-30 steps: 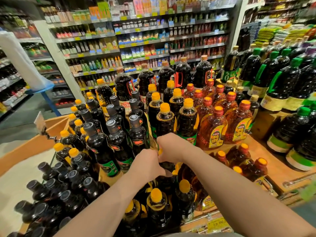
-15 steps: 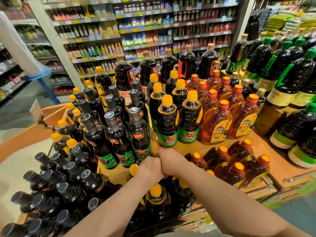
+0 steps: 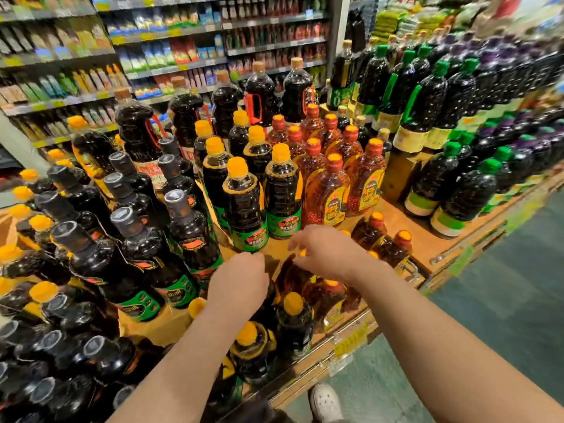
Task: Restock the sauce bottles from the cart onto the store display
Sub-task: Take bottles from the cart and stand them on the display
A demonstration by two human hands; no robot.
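Note:
My left hand hovers over the lower tier of the wooden display, back up and fingers tucked under out of sight. My right hand is a little to its right with loosely curled fingers, blurred, and I see nothing in it. Just beyond both hands stands the front row of dark sauce bottles with yellow caps. Below my wrists, more yellow-capped bottles stand on the lower tier. I cannot see a cart.
Grey-capped dark bottles crowd the left. Amber bottles with orange caps stand to the right, large green-capped bottles beyond them. Stocked shelves fill the back. The aisle floor runs along the right, by my shoe.
My hands were pressed together over a yellow-capped bottle; now they have parted and drawn back slightly. The view has shifted closer and to the right.

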